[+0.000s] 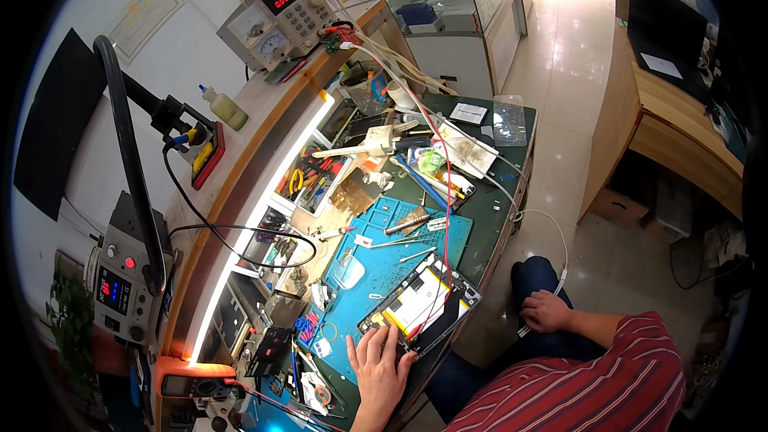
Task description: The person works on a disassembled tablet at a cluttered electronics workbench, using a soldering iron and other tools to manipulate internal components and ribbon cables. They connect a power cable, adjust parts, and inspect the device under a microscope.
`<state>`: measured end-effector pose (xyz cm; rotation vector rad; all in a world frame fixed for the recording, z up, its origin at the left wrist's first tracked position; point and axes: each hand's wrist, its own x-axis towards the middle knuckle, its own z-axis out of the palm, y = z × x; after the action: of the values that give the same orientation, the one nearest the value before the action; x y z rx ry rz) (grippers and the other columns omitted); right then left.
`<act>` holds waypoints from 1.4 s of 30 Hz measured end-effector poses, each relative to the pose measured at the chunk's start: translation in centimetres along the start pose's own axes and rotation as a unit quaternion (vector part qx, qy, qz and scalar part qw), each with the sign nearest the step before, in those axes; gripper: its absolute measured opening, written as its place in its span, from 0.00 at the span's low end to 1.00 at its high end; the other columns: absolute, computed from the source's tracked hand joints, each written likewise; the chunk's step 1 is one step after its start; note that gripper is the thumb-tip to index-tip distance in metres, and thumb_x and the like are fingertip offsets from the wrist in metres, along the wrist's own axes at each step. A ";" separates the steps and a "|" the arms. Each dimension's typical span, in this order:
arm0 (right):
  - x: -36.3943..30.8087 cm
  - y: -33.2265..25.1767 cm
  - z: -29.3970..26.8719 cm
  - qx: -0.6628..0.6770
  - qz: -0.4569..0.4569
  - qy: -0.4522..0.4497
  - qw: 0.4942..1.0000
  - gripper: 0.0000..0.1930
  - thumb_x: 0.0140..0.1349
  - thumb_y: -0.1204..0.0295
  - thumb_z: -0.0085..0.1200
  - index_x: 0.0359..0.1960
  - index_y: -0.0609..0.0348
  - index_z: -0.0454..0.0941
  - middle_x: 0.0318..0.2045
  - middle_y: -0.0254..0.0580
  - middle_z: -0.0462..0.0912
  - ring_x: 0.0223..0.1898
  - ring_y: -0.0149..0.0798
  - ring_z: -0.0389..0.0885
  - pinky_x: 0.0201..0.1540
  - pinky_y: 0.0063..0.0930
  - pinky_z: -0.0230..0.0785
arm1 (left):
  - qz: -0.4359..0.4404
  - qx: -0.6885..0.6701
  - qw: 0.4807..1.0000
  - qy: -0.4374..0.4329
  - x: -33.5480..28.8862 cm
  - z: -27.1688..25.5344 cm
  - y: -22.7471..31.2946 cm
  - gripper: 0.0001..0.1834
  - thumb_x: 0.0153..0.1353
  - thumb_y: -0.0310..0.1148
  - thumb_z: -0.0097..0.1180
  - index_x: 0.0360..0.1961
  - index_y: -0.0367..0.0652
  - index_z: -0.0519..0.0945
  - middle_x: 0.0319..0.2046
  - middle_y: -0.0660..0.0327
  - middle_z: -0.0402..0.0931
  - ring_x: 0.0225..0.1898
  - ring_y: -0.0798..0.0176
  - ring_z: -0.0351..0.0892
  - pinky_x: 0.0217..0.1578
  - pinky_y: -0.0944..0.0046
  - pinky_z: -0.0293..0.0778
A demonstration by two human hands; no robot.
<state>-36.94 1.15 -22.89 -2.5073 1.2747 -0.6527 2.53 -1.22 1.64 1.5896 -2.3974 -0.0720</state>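
Observation:
An opened tablet (pixel 428 288) lies on the blue work mat (pixel 376 232), its white battery and inner parts exposed. My left hand (pixel 380 368) rests at its near left corner, fingers stretched and spread. The tip of a red wire (pixel 450 232) ends on the tablet just beside those fingers. Off the bench to the right, my right hand (pixel 546 310) lies on my knee, fingers curled round a white cable (pixel 566 252). That cable runs up over the bench's right edge. My palm hides the part inside the grip.
A power supply (pixel 280 12) with lit red digits stands on the upper shelf. A hot-air station (pixel 120 288) sits at left, an orange multimeter (pixel 192 380) below it. Tweezers, pliers and loose parts crowd the bench. A wooden desk (pixel 664 128) stands at right.

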 end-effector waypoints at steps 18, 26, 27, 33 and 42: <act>-2.1 1.2 -2.2 0.027 -0.106 -0.099 0.989 0.08 0.64 0.59 0.65 0.39 0.45 0.88 0.43 0.33 0.83 0.47 0.41 0.79 0.53 0.40 0.70 | 0.010 0.029 0.999 0.009 -0.4 0.6 -0.3 0.34 0.64 0.45 0.69 0.68 0.41 0.78 0.64 0.57 0.76 0.70 0.50 0.69 0.79 0.32 0.41; -0.5 5.6 -2.3 -0.127 0.185 0.066 0.972 0.10 0.61 0.69 0.62 0.44 0.49 0.86 0.46 0.37 0.84 0.53 0.48 0.79 0.53 0.43 0.73 | 0.001 -0.004 0.999 0.032 -0.2 0.3 0.4 0.34 0.67 0.38 0.65 0.71 0.39 0.72 0.60 0.54 0.77 0.68 0.47 0.70 0.80 0.34 0.40; 0.0 6.5 -2.5 -0.116 0.226 0.119 0.960 0.11 0.61 0.70 0.62 0.45 0.51 0.86 0.47 0.39 0.84 0.53 0.50 0.80 0.54 0.44 0.73 | -0.002 -0.007 0.999 0.033 0.0 0.4 0.5 0.34 0.67 0.40 0.65 0.71 0.39 0.72 0.60 0.55 0.78 0.67 0.48 0.71 0.80 0.34 0.40; 12.5 11.1 -15.0 0.002 0.360 0.367 0.858 0.12 0.69 0.70 0.56 0.50 0.58 0.84 0.43 0.51 0.86 0.46 0.57 0.84 0.52 0.49 0.77 | -0.020 -0.001 0.998 0.056 -0.7 0.5 -0.7 0.34 0.69 0.44 0.64 0.71 0.38 0.72 0.56 0.58 0.83 0.66 0.50 0.73 0.80 0.33 0.38; 27.8 27.4 -25.5 0.047 0.482 0.300 0.822 0.24 0.61 0.50 0.58 0.44 0.59 0.92 0.38 0.55 0.91 0.46 0.55 0.90 0.52 0.47 0.80 | -0.070 0.061 0.980 0.177 -1.9 -1.7 0.5 0.29 0.69 0.36 0.60 0.68 0.33 0.74 0.50 0.52 0.85 0.61 0.48 0.77 0.78 0.36 0.46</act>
<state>-54.38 -37.93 -4.46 -1.2371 2.3432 -1.1732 3.17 0.86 2.98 1.6596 -2.0504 0.3122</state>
